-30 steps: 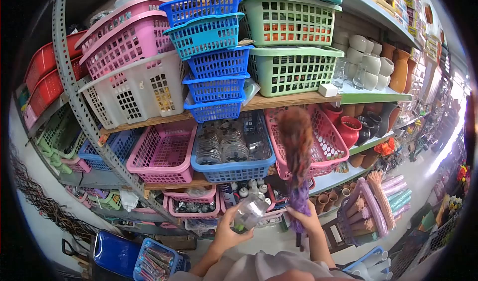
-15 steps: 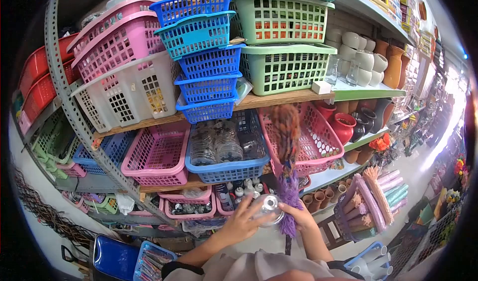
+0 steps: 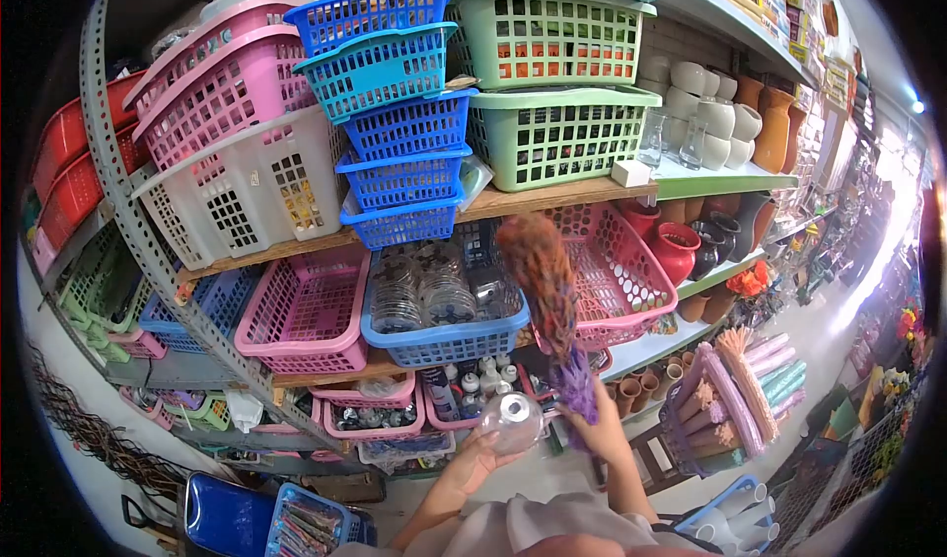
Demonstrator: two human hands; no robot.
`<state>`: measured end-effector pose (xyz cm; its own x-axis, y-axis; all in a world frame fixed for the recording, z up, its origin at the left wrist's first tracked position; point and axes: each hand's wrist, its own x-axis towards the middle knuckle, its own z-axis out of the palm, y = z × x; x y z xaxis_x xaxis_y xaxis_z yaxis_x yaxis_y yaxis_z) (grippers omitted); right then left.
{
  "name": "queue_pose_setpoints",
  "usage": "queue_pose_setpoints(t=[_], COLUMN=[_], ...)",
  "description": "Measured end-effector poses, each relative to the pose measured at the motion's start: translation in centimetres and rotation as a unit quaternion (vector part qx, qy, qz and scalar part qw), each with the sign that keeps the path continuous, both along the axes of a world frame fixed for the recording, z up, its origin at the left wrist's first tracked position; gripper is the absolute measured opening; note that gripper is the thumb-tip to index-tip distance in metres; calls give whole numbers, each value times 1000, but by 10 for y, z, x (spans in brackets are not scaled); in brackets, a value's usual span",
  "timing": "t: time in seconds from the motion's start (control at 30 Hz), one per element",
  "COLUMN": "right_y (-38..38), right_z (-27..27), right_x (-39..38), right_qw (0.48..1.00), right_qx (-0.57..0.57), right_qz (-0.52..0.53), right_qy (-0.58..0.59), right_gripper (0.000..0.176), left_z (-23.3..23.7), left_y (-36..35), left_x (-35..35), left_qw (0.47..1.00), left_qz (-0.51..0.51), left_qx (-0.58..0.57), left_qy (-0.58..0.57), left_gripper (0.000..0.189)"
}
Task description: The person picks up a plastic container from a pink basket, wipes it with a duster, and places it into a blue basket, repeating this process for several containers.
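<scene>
My left hand [image 3: 471,462] holds a clear, rounded glass vessel [image 3: 517,433] from below, its round silvery opening turned up toward me. In my right hand [image 3: 605,431] is a fluffy duster [image 3: 546,273], gripped at its purple lower part. The brown and orange head tilts up to the left, in front of the shelf and a pink basket. Glass and duster are close together but apart. Just beyond them stands a blue basket [image 3: 449,341] with stacked clear, round pieces in it.
An empty-looking pink basket [image 3: 301,355] sits left of the blue one, and another pink basket [image 3: 631,325] to the right. Stacked blue and green baskets fill the wooden shelf [image 3: 552,198] above. Red and black pots [image 3: 677,253] and a basket of wrapped rolls [image 3: 725,399] are at right.
The duster has come away from the glass vessel, and its head now leans left. My left hand has shifted down and left and now supports the vessel from underneath.
</scene>
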<state>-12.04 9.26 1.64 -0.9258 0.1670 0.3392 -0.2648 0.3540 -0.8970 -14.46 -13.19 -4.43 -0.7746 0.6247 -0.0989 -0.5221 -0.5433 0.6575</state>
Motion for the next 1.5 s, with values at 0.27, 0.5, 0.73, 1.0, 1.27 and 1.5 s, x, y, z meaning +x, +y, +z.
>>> queue_pose_setpoints(t=[0.27, 0.5, 0.73, 1.0, 1.27, 1.5], right_y=[35, 33, 20, 21, 16, 9], right_z=[10, 0, -4, -4, 2, 8], right_x=[37, 40, 38, 36, 31, 38], right_qw=[958, 947, 952, 948, 960, 894], right_qx=[226, 301, 268, 262, 263, 341], right_qz=[170, 71, 85, 158, 65, 290], right_qy=[-37, -82, -123, -87, -68, -35], right_gripper=[62, 58, 53, 53, 57, 62], left_z=[-24, -28, -24, -27, -11, -9], left_y=[-21, -29, -32, -37, -34, -40], left_x=[-5, -6, -2, 0, 6, 2], left_qw=[984, 986, 978, 969, 932, 945], left_qz=[180, 168, 198, 226, 289, 302], left_qx=[-2, -9, -57, -58, -126, -121], left_qy=[11, 2, 37, 77, 182, -23], left_gripper=[48, 42, 40, 40, 62, 73])
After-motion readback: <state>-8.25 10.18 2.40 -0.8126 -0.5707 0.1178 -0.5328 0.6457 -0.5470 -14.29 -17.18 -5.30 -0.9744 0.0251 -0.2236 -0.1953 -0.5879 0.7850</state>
